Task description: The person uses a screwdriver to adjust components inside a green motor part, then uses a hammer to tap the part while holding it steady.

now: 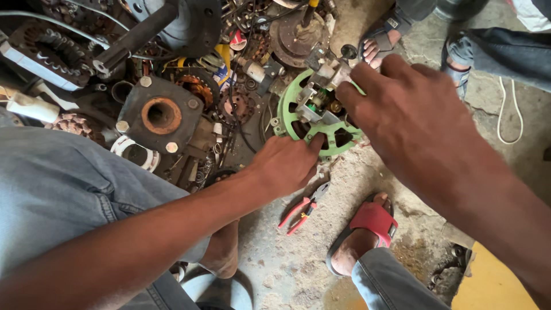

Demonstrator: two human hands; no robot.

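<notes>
— Two hands on one part? Where?

— Just above centre, on the floor (298, 264): green ring (298, 123), round, spoked, lying flat, face up. No long axis of its own; grey bracket (321, 95) across its middle running from 7 to 1 o'clock.

— Left hand (287, 163)?

— At the ring's 6 o'clock. Fingers curled, fingertips (314, 142) pressed on the lower rim. Touching, not wrapped around.

— Right hand (410, 106)?

— At the ring's 3 o'clock, reaching in from the right. Fingertips (344, 92) at the bracket and hub. Fingers bent; closed on something or only touching, cannot tell, back of hand in the way.

— Packages, labels, colours nearby?

— Yellow and blue wrapper (222, 72) at 10 o'clock from the ring, crumpled among scrap, print too small to tell. Small red and white cap (237, 40) further up at 11. Yellow slab (493, 284) at the bottom right corner.

— Tools?

— Red-handled pliers (304, 208) at the ring's 6 o'clock, past the left hand, handles toward 7, jaws toward 1. Rusty square housing (160, 115) at 9 o'clock, well apart.

— Feet?

— Own foot in red sandal (373, 221) at 5 o'clock. Another person's sandalled foot (379, 43) at 1 o'clock.
</notes>
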